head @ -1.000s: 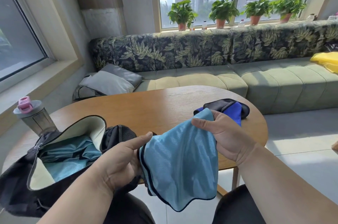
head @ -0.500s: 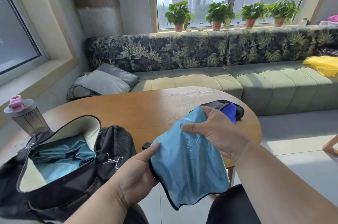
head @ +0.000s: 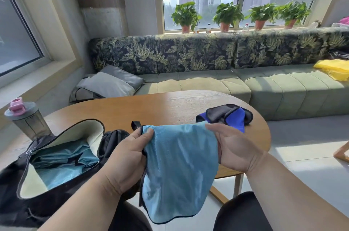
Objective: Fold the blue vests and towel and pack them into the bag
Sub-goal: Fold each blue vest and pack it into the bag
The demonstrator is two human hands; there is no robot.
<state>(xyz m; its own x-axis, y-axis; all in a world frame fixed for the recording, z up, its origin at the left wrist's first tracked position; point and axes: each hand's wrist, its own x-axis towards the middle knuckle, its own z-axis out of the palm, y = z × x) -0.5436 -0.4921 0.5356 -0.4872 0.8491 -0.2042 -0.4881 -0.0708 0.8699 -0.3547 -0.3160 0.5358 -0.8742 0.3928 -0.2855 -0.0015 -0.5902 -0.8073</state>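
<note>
1. A grey shaker bottle (head: 26,119) with a pink cap is standing upright at the far left end of the wooden table (head: 151,106).
2. Just beside the bottle, the black bag (head: 37,200) is lying unzipped with its pale lining showing, partly on the table and partly over the near edge. Light blue fabric (head: 62,164) is already sitting bunched inside the bag's main compartment.
3. The left hand (head: 126,157) is gripping the left top corner of a light blue vest (head: 177,166), with the thumb pressing on the front of the cloth and the other fingers curling behind it. A small black loop is sticking up at that corner.
4. The vest itself is hanging in the air between the two hands, above the near table edge and the person's lap, its dark-trimmed lower hem drooping freely.
5. The right hand (head: 236,149) is holding the vest's right top edge, thumb lying over the front and fingers wrapping behind the fabric.
6. Behind the right hand, a darker blue and black cloth (head: 232,117) is lying crumpled on the table near its right end; whether it is the towel or another vest cannot be told.
7. Beyond the table, a green sofa (head: 207,83) with a leaf-patterned back is running along the window, with grey cushions (head: 107,85) at its left end and a yellow cloth (head: 334,68) at its right.
8. Four potted plants (head: 228,13) are standing on the windowsill above.
</note>
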